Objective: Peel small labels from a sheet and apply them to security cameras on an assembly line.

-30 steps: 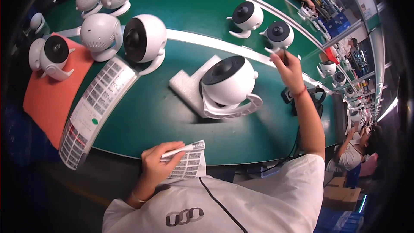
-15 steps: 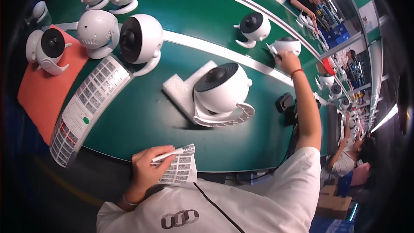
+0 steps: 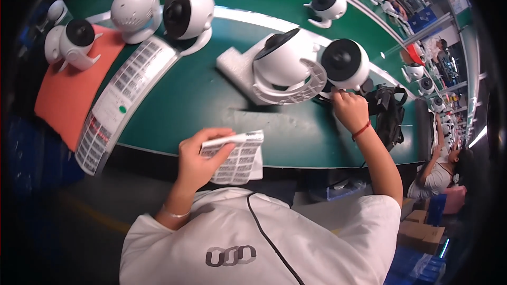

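Observation:
My left hand [image 3: 196,159] pinches a sheet of printed labels [image 3: 238,162] near the table's front edge; its top edge is curled over. My right hand [image 3: 351,111] is closed at the lower part of a round white camera [image 3: 364,66] with a black front; the fingertips are partly hidden under it. Just left of that camera, another white camera [image 3: 288,63] leans on a white foam block [image 3: 235,64], its ribbed curved stand turned toward me.
More white cameras [image 3: 189,13] stand at the left and back, one [image 3: 79,45] on an orange sheet [image 3: 63,92]. A long label sheet [image 3: 127,87] lies beside it. A black bag-like object [image 3: 390,113] sits right of my right hand. Other people work at the far right.
My right hand has drawn the camera from the back right toward me, beside the one on the foam. My left hand still holds the label sheet. The whole view has shifted.

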Available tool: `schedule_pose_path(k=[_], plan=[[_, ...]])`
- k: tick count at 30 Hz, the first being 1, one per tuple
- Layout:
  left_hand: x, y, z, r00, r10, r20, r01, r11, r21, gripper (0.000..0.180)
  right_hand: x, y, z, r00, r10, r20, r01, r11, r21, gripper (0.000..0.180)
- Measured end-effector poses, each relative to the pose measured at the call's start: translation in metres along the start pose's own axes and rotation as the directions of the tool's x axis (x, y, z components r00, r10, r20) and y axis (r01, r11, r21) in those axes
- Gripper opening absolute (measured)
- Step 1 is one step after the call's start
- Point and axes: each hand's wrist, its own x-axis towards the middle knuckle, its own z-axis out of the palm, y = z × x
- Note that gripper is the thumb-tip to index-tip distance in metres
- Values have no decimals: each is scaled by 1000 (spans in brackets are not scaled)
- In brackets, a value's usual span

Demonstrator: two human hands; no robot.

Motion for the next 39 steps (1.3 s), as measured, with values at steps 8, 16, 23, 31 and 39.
schedule_pose_path(k=[8,16,23,31,39], plan=[[0,1,17,997,-29,71,52,937,-344,23,-34,-21,-30,987,142,76,-156,962,225,43],[-6,1,26,997,29,72,-20,992,-124,12,-6,-118,-125,913,408,-14,-154,375,914,38],[-6,2,25,992,66,112,-54,992,-110,16,10,-144,-108,965,261,13,-29,57,998,14],[-5,3,29,996,-35,85,47,988,-144,31,6,-150,-100,812,566,146,-125,-76,989,4],[6,3,24,998,26,58,-22,997,-75,36,-30,-136,-97,665,731,151,-389,167,906,9]])
